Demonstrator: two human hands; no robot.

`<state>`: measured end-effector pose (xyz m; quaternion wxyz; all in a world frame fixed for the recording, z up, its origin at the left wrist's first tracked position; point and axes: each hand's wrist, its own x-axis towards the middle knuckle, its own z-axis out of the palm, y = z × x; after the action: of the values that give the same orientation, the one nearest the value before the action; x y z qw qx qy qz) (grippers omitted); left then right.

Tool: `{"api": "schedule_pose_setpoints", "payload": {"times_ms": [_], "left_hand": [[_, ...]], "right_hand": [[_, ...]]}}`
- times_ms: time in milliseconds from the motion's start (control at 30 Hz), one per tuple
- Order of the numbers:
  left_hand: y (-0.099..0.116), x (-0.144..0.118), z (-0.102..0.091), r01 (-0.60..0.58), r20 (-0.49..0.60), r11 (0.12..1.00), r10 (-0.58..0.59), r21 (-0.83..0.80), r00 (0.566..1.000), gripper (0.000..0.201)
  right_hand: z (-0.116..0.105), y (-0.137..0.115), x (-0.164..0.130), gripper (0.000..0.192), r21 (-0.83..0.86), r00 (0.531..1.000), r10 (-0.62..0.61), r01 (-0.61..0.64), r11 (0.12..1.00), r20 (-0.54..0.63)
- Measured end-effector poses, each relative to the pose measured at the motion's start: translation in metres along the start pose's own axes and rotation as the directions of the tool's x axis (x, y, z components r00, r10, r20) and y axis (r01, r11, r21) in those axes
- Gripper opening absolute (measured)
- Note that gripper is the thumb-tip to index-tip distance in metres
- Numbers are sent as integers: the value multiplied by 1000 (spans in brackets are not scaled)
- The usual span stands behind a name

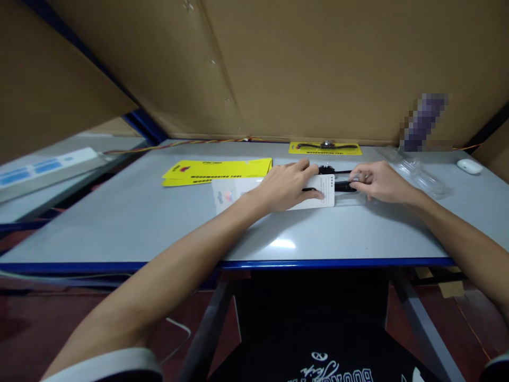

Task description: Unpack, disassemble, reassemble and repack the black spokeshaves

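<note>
My left hand [292, 183] is closed on a white printed card [326, 192], with the thumb lying across its face. A black handle [345, 187], seemingly a spokeshave's, sticks out past the card's right edge. At that handle's end, the fingers of my right hand [371, 180] are pinched together; clear plastic [350, 199] shows just below. Behind my hands lies a second black spokeshave [326, 170], partly hidden by them. My fingers cover the middle of the card and whatever is under it.
Yellow printed cards [222, 170] lie stacked at left. Against the back panel is a yellow card with a spokeshave [326, 145] on it. Clear plastic shells [421, 172] and a white mouse [469, 166] are at right. A blue edge [278, 264] borders the table's front.
</note>
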<state>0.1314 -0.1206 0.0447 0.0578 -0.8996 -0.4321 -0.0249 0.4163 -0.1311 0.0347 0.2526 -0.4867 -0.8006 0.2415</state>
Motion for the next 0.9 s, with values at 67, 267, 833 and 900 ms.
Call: {"api": "schedule_pose_setpoints", "payload": {"times_ms": [67, 267, 833, 900], "left_hand": [[-1, 0, 0, -4, -7, 1000, 4, 0, 1000, 59], [0, 0, -1, 10, 19, 1000, -10, -1, 1000, 60], [-11, -6, -10, -165, 72, 976, 176, -142, 982, 57], [-11, -6, -11, -146, 87, 977, 161, -157, 983, 55]], "right_hand": [[1, 1, 0, 18, 4, 1000, -5, 5, 1000, -3], [0, 4, 2, 26, 41, 998, 8, -10, 999, 58], [-3, 14, 8, 31, 47, 992, 7, -13, 999, 124], [-3, 14, 7, 28, 35, 994, -5, 2, 999, 109]]}}
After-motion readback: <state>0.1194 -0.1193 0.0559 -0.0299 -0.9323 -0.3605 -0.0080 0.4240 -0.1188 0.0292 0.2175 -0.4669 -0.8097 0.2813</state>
